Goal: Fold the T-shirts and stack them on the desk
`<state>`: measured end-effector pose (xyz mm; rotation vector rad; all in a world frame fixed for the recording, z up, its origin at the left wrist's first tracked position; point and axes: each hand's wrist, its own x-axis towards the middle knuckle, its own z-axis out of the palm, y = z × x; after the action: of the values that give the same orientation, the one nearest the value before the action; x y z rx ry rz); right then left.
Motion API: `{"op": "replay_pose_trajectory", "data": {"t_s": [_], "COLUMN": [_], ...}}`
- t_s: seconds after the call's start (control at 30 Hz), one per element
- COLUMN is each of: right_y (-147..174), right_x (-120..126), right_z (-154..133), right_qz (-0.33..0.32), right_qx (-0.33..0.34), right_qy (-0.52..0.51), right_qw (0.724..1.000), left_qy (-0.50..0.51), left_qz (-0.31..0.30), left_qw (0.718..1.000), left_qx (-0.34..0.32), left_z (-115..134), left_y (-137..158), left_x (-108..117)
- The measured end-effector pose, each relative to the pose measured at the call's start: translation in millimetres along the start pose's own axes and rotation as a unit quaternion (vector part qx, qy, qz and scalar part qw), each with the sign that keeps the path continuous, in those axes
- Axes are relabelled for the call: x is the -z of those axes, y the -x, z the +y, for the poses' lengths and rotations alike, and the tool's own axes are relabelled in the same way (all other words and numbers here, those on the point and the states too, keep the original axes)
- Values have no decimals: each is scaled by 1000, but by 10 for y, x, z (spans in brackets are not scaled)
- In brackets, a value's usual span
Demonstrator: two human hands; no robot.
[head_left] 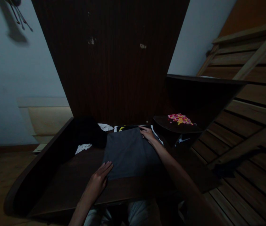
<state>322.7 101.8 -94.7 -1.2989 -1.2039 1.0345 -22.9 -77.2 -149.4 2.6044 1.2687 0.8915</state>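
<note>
A dark grey folded cloth [125, 153] lies flat on the dark wooden desk [81, 179] in front of me. My left hand [102, 175] rests at the cloth's near left edge, its fingers stretched out over the fabric. At the far right part of the cloth, my right hand [148, 134] lies with fingers extended on it. Beneath the cloth's far edge shows a flat black item with a white border and a yellow mark [121, 128]; its kind is not clear.
Black fabric [88, 131] and white cloth pieces [83, 147] lie at the desk's left. Pink, red and yellow small pieces [180, 119] sit on a corner shelf [162, 122] at right. A tall dark panel [114, 69] rises behind; wooden slats [257, 125] stand right.
</note>
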Motion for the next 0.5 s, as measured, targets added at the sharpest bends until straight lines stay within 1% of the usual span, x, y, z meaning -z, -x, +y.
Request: {"op": "replay_pose_trajectory", "data": {"t_s": [0.1, 0.23, 0.37, 0.43, 0.5], "right_y": [-8, -12, -18, 1, 45], "right_x": [8, 43, 88, 97, 96], "right_z": [10, -1, -33, -42, -52], "right_qz": [-18, -13, -2, -6, -26], "right_qx": [10, -6, -53, -85, -114], "right_qy": [17, 9, -25, -41, -46], "right_qw": [1000, 1000, 998, 996, 992], "left_qy": [-15, -24, -6, -4, -13], "left_qz": [-2, 7, 3, -9, -14], "left_qw": [1000, 999, 997, 998, 999], "left_qx": [-10, -40, -75, -66, -50], "left_z": [-4, 4, 9, 3, -8], "left_y": [10, 14, 15, 20, 26], "left_x": [3, 52, 129, 147, 141]}}
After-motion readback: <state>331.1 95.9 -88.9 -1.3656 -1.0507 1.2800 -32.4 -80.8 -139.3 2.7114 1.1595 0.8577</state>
